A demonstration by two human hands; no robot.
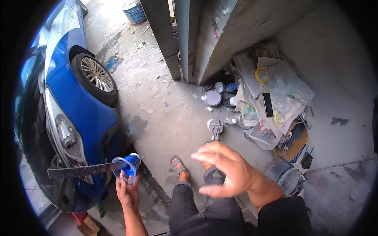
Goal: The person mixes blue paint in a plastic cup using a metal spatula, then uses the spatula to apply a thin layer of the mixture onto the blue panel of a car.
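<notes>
My left hand (128, 193), at the lower left, is wrapped round a clear plastic cup (132, 164) with blue paint in it. The cup looks tilted. A long, flat, dark stick (80, 170) reaches from its mouth out to the left, passing in front of the car. The stick's inner end is hidden in the cup. Over my legs, my right hand (232, 169) hangs in the air with fingers stretched and thumb apart, holding nothing. Just beyond my left hand stands a blue car (80, 106), its front corner and headlight facing me.
A wheel (94, 74) shows under the car's fender. To the right are a lidded paint can (212, 98), a spray gun (215, 126), papers with a black phone (267, 105) and yellow tape (261, 74), and a dirty bucket (287, 179). A pillar (212, 35) rises ahead.
</notes>
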